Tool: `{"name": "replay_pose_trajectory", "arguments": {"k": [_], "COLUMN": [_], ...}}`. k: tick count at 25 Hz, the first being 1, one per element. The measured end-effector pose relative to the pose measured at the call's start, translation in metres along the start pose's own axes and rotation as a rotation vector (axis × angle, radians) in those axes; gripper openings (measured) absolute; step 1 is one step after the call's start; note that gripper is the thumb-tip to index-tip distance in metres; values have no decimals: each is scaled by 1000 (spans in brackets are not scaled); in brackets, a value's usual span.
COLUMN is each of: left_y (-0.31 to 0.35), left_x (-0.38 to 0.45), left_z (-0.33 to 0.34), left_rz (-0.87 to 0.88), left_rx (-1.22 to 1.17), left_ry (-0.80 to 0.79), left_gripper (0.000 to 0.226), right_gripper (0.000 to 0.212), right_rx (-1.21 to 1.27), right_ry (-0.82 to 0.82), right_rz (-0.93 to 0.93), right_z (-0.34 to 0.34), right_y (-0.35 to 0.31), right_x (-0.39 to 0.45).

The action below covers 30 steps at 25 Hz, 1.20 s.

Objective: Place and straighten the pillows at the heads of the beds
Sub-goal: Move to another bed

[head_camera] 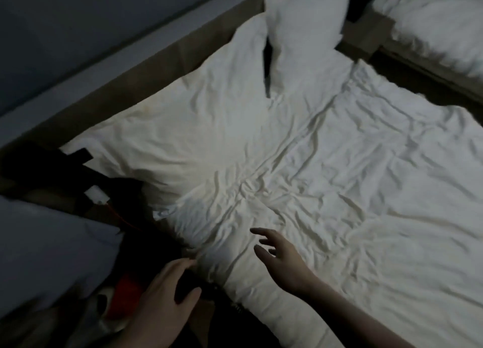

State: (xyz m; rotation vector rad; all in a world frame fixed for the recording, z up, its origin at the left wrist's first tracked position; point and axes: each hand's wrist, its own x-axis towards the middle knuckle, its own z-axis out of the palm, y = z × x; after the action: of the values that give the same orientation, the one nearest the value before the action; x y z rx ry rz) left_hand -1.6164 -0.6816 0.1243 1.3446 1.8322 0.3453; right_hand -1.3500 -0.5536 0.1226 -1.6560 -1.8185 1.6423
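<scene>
Two pillows [261, 68] on rumpled bed [366, 190]

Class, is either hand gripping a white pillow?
No: the left hand and right hand are open near the bed's edge, away from both white pillows.

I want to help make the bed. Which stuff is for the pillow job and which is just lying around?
For the job:
near pillow
far pillow
left hand
right hand

Just lying about:
crumpled duvet
red thing beside the bed
next bed's bedding
</scene>
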Motion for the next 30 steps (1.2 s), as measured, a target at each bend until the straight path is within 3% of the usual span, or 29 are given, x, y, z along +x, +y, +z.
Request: {"name": "replay_pose_trajectory", "arguments": {"k": [8, 14, 20, 30], "left_y": [99, 139, 178, 313], "left_x": [-101, -157, -205, -318], "left_z": [35, 78, 134, 382], "left_rz": [361, 413, 347, 481], "left_rx": [-64, -190, -218, -167], "left_ry": [-92, -245, -369, -429], "left_gripper": [41, 36, 36, 34], "right_gripper": [33, 32, 44, 38], "right_rx": [278, 418, 544, 620], "right_ry": [324, 501, 583, 707], "right_rz": [90, 129, 68, 84], "right_z": [-16, -14, -29, -119], "right_y": [42, 83, 136, 345], "right_x": [-266, -383, -464, -666]}}
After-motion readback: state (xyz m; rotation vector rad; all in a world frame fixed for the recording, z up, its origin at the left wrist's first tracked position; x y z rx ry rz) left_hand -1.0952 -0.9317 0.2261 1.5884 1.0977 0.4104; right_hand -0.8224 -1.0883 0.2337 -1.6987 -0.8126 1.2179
